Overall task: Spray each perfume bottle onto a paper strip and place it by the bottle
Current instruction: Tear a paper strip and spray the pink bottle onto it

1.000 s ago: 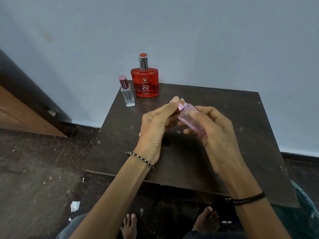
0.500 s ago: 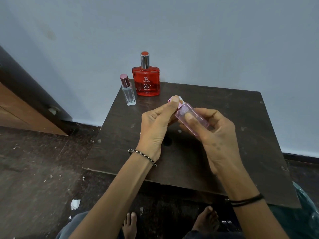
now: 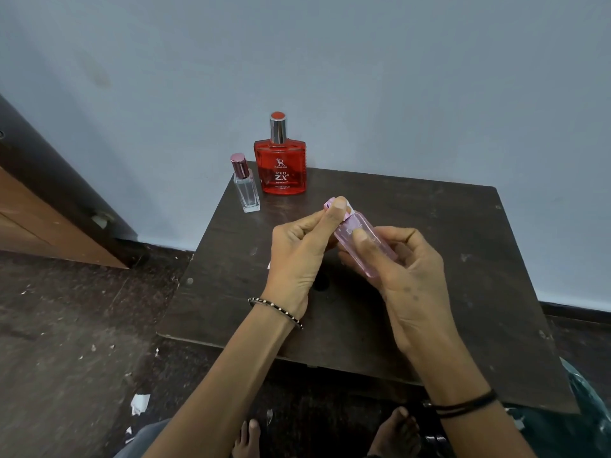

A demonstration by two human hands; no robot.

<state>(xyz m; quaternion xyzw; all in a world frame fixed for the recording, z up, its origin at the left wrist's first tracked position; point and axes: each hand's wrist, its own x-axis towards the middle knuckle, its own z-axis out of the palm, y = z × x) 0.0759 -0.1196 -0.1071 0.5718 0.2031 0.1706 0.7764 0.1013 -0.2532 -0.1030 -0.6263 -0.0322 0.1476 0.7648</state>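
Left hand (image 3: 297, 252) risen to cap, pink bottle (image 3: 363, 246) in right-hand (image 3: 410, 276) grip

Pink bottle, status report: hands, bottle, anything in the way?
Right hand holds pink bottle tilted above table. Left hand pinches its cap. No paper strip visible. Nothing in the way.

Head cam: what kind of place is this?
Likely a room in a home, not a lab: a worn dark table against a painted wall, a littered floor, and bare feet under the table.
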